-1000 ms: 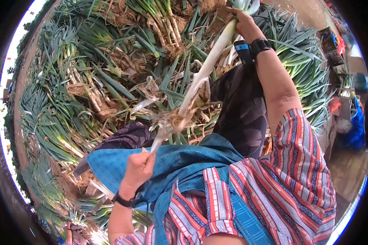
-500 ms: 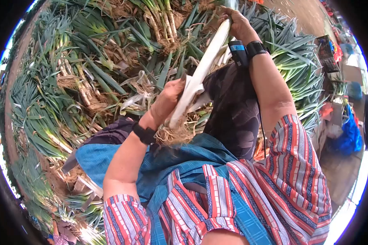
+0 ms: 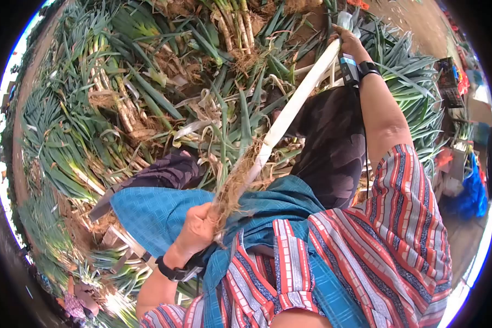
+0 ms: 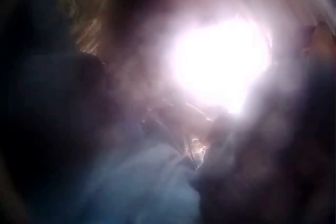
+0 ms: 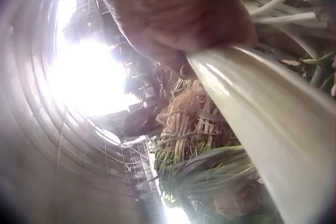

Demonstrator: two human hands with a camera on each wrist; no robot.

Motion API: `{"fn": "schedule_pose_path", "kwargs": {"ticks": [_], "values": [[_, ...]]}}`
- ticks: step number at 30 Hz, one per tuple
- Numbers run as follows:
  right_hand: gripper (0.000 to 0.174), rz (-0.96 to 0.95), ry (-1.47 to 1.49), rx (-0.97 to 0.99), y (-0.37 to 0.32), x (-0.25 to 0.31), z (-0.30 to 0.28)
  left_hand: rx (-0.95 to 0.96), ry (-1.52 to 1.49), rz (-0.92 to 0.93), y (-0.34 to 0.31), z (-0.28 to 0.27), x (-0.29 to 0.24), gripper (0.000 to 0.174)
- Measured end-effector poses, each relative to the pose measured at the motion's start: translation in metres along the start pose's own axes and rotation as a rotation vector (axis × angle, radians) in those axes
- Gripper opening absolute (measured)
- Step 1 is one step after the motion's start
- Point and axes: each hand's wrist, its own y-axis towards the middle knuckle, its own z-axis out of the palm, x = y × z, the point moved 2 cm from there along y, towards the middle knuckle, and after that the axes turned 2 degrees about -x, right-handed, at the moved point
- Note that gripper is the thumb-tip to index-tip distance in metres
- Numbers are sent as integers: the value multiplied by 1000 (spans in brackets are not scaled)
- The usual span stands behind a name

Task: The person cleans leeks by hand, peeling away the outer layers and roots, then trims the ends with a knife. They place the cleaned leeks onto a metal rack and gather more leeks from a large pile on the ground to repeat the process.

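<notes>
In the head view a long white leek (image 3: pixel 299 104) slants from upper right to the lap. My right hand (image 3: pixel 351 46) grips it near its green top; the right wrist view also shows this hand (image 5: pixel 178 19) curled round the pale stalk (image 5: pixel 273 108). My left hand (image 3: pixel 197 228), low over the apron, pinches a brown, stringy strip with root fibres (image 3: pixel 234 191), which stretches up to the leek's lower end. Whether the strip is still joined to the stalk I cannot tell. Glare and blur hide the left hand's work in the left wrist view.
Heaps of leeks (image 3: pixel 65 136) lie on the left, and a bundle with roots (image 3: pixel 235 27) at the top. More green leeks (image 3: pixel 410 82) are piled beyond the right arm. A blue apron (image 3: pixel 158 210) covers the lap; a blue bag (image 3: pixel 473 191) sits far right.
My left hand has moved from beside the stalk down towards the body, drawing the stringy strip with it. The right hand keeps its grip, and the leek's white stalk shows more fully.
</notes>
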Motion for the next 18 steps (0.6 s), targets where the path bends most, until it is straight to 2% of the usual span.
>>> {"fn": "schedule_pose_path", "kwargs": {"ticks": [4, 5, 7, 8, 9, 11, 13, 14, 15, 16, 17, 18], "values": [[25, 96, -87, 70, 20, -7, 3, -118, 225, 173, -14, -3, -18, 34], [24, 53, -62, 27, 19, 1, 4, -31, 231, 217, -31, -5, -17, 34], [23, -13, -11, -41, 11, 10, 16, -160, 59, 61, -66, -13, -3, 30], [22, -19, 3, -81, 6, 2, 16, -228, 214, -56, -63, -16, -8, 27], [22, -32, 26, -120, -7, -6, 19, -294, 182, -54, -58, -15, 10, 30], [22, -144, -7, -156, -12, -8, 29, -197, 731, 242, -30, -15, 4, 37], [25, -200, 48, -101, -22, -15, 46, -523, 1018, 542, 8, -21, -22, 50], [25, -227, -69, -80, -23, -18, 51, -662, 1035, 653, 25, -25, -36, 56], [21, -217, -15, -83, -17, -21, 52, -802, 1052, 759, 42, -29, -51, 62], [18, -474, -362, -25, -23, -27, 65, -787, 893, 838, 66, -28, -50, 58], [25, -745, -690, 27, -43, -27, 66, -752, 734, 930, 91, -18, -43, 54], [36, -1022, -1009, 91, -48, -25, 56, -484, 779, 596, 102, -8, -28, 45]]}}
